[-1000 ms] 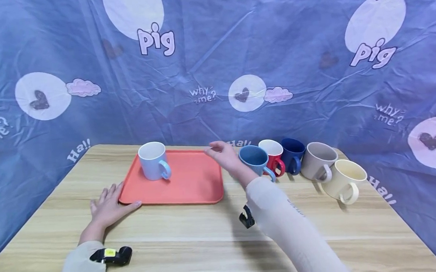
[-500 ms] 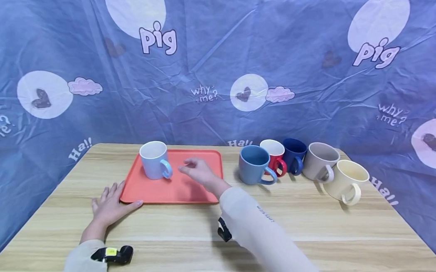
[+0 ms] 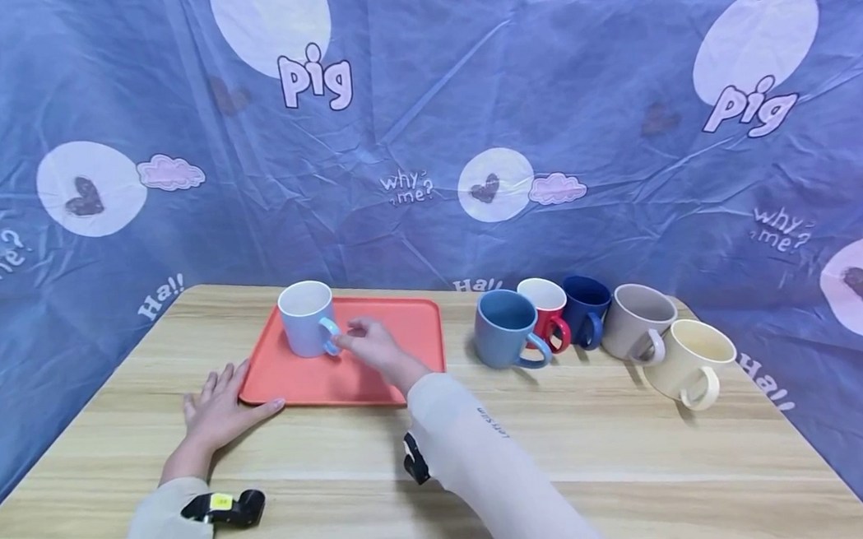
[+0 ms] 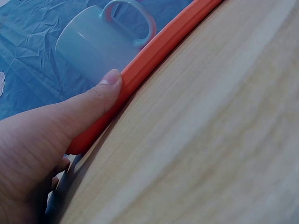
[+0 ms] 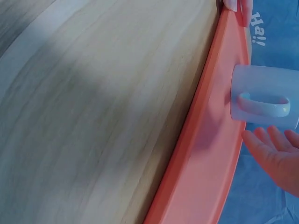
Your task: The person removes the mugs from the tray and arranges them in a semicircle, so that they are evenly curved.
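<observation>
A light blue mug point(image 3: 305, 325) stands upright on the left part of a coral red tray point(image 3: 401, 370), its handle turned toward my right hand point(image 3: 375, 345). My right fingertips are right by that handle, and the right wrist view shows the fingers point(image 5: 261, 147) loosely bent, not wrapped around anything. Whether they touch the mug is hard to tell. My left hand point(image 3: 218, 410) rests at the tray's near left corner with its fingers spread. In the left wrist view its thumb point(image 4: 100, 95) lies against the tray's rim point(image 4: 154, 53).
To the right of the tray stand several mugs in a row: a teal blue one point(image 3: 502, 335), a red one point(image 3: 536, 331), a navy one point(image 3: 577, 314), a grey one point(image 3: 623, 324) and a cream one point(image 3: 678, 361). A printed blue cloth point(image 3: 408, 122) hangs behind the wooden table point(image 3: 326, 490).
My right hand has moved left, from beside the teal blue mug across the tray to the light blue mug's handle. My left hand and the mugs have stayed put.
</observation>
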Demonstrator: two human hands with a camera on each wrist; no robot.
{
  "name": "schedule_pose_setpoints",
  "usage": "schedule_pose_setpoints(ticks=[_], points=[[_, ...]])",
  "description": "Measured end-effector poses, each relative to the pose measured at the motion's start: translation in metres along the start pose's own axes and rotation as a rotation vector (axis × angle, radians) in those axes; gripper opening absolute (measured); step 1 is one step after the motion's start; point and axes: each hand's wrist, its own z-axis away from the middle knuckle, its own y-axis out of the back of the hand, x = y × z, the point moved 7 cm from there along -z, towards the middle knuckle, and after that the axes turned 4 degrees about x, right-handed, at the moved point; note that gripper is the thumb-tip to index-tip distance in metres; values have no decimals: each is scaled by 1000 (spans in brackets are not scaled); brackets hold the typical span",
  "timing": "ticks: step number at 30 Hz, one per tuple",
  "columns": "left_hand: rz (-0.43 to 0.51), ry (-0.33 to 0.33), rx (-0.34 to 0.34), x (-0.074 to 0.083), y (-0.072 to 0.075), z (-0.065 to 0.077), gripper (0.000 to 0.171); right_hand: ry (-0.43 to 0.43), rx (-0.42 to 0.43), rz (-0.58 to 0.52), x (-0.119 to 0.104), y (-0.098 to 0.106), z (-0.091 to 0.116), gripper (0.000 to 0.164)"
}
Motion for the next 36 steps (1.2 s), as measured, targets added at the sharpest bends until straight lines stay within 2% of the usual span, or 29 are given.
schedule_pose_setpoints(ticks=[9,17,25,36], points=[[-2,6,6,0,0,0,102,30,-14,-170,2,-13,-4,53],[-3,9,9,-2,0,-1,103,29,-50,-199,5,-20,-4,53],[-10,6,12,-2,0,0,104,33,-51,-222,9,-22,-5,50],[-5,-4,18,-2,-1,0,103,14,-32,-231,13,-14,1,32]])
